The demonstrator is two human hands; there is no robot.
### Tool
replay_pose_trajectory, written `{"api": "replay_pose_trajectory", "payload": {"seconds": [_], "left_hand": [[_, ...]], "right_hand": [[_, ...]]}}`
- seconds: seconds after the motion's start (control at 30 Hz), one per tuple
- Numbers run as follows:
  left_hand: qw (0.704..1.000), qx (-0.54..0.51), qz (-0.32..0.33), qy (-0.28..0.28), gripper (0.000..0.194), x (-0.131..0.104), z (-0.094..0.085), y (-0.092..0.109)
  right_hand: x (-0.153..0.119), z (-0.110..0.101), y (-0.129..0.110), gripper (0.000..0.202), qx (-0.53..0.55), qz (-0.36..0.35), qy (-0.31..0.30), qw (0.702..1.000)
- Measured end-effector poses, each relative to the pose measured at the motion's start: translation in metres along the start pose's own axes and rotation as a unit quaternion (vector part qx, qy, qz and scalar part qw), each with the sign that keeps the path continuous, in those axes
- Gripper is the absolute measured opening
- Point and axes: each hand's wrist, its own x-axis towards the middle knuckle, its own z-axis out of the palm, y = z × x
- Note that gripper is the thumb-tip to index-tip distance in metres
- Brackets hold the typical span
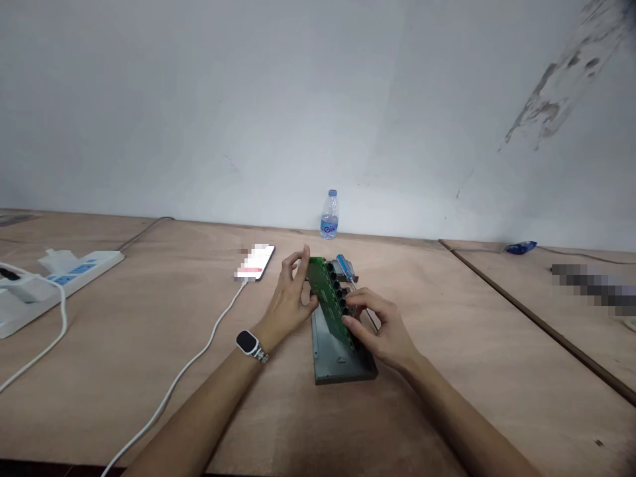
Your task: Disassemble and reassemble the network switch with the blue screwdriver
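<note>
A green circuit board with a row of black round parts along one side is tilted on edge above a grey metal case. My left hand holds the board's far left end, index finger near its top corner and thumb lower on its edge. On the other side, my right hand pinches the board's right edge between thumb and fingers. A screwdriver with a blue handle lies just beyond, its shaft running partly behind my right hand. The inside of the case is mostly hidden by the board.
A phone on a white charging cable lies to the left. Farther left is a white power strip. A water bottle stands by the wall. At right are a blue packet and a seam in the wooden table.
</note>
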Motion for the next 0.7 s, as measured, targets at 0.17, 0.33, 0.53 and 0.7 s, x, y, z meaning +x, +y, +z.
{"api": "replay_pose_trajectory", "payload": {"seconds": [0.17,0.33,0.53,0.7], "left_hand": [[0.999,0.015,0.034,-0.012,0.103,0.001,-0.009,0.003],[0.999,-0.008,0.034,-0.007,0.104,0.003,-0.015,0.009],[0.997,-0.054,0.045,0.033,0.103,0.005,-0.019,0.008],[0.995,-0.072,0.043,0.047,0.096,0.005,-0.022,0.005]], "right_hand": [[0.002,-0.008,0.008,0.016,-0.015,0.052,0.024,0.998],[0.004,-0.010,0.013,0.033,0.044,0.163,0.023,0.985],[0.007,-0.007,0.008,0.044,0.171,0.250,0.011,0.953],[0.006,-0.009,0.015,0.042,0.198,0.237,-0.015,0.951]]}}
